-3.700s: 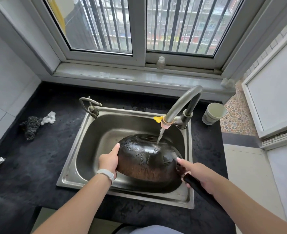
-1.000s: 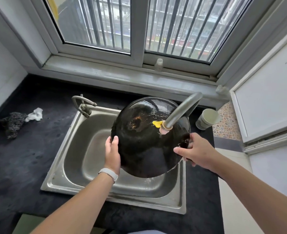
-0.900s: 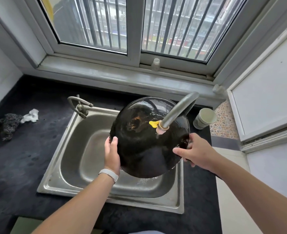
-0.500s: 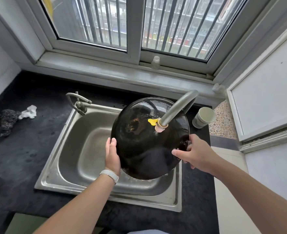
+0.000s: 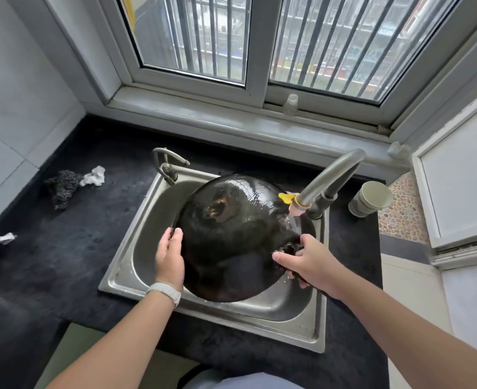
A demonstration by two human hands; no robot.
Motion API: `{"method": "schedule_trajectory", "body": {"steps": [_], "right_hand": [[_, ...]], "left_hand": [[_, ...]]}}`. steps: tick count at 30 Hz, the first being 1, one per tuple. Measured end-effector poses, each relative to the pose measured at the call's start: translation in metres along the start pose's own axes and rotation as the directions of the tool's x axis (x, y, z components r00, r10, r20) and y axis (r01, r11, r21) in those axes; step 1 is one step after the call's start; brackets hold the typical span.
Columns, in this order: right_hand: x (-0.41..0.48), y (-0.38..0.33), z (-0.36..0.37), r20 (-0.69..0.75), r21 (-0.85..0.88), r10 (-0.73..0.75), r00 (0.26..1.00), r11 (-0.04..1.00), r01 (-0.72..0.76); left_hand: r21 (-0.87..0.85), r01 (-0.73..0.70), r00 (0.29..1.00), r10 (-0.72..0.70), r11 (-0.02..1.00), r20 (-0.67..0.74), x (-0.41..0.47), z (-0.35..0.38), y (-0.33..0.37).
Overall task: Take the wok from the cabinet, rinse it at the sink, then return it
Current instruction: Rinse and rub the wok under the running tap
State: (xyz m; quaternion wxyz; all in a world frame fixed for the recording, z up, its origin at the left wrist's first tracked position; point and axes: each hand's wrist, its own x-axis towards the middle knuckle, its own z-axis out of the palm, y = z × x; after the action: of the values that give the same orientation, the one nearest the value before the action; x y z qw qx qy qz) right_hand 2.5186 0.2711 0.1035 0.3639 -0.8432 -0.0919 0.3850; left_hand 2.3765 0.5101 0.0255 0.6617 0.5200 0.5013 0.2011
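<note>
Behind right hand (image 5: 310, 262) — wok (image 5: 231, 237) handle hidden.

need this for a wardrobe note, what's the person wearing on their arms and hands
Both forearms are bare, with no sleeves in view. The left hand has a white band, like a watch or fitness strap, around its wrist. The right hand shows no glove, ring or band.

The sink (image 5: 136, 248) is set into the tabletop (image 5: 49, 270) below the window (image 5: 254, 37). The wok (image 5: 231, 237) is tilted bottom-up in the sink, the left hand (image 5: 170, 256) at its 9 o'clock edge, the right hand (image 5: 307, 262) at 3 o'clock. The faucet (image 5: 330, 178) rises at the sink's 2 o'clock corner, a cup (image 5: 370, 197) just beyond it. A scrubber (image 5: 62, 186) lies well apart at 10 o'clock.
</note>
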Motion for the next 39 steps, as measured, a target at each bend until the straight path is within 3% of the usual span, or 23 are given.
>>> {"method": "schedule_trajectory", "body": {"steps": [8, 14, 19, 28, 34, 39], "right_hand": [[-0.005, -0.008, 0.036, 0.068, 0.148, 0.030, 0.997, 0.988, -0.040], [-0.005, 0.011, 0.050, 0.163, 0.292, 0.176, 0.971, 0.931, -0.219], [-0.012, 0.017, 0.055, 0.238, 0.323, 0.243, 0.940, 0.893, -0.313], [-0.032, 0.026, 0.050, 0.276, 0.300, 0.262, 0.925, 0.891, -0.342], [-0.037, 0.034, 0.047, 0.276, 0.327, 0.267, 0.923, 0.877, -0.352], [-0.036, 0.040, 0.044, 0.298, 0.390, 0.307, 0.904, 0.825, -0.409]], "left_hand": [[0.137, -0.061, 0.996, 0.069, 0.989, -0.052, 0.001, -0.037, 0.014], [0.119, -0.156, 0.987, 0.159, 0.981, -0.015, 0.007, -0.053, 0.024], [0.042, -0.183, 0.981, 0.179, 0.982, 0.078, 0.026, -0.067, 0.027], [-0.058, -0.047, 0.953, 0.062, 0.997, 0.296, 0.065, -0.066, 0.026], [0.065, -0.030, 0.946, 0.007, 0.997, 0.325, 0.073, -0.064, 0.020], [0.250, -0.192, 0.914, 0.080, 0.949, 0.398, 0.069, -0.053, 0.019]]}}
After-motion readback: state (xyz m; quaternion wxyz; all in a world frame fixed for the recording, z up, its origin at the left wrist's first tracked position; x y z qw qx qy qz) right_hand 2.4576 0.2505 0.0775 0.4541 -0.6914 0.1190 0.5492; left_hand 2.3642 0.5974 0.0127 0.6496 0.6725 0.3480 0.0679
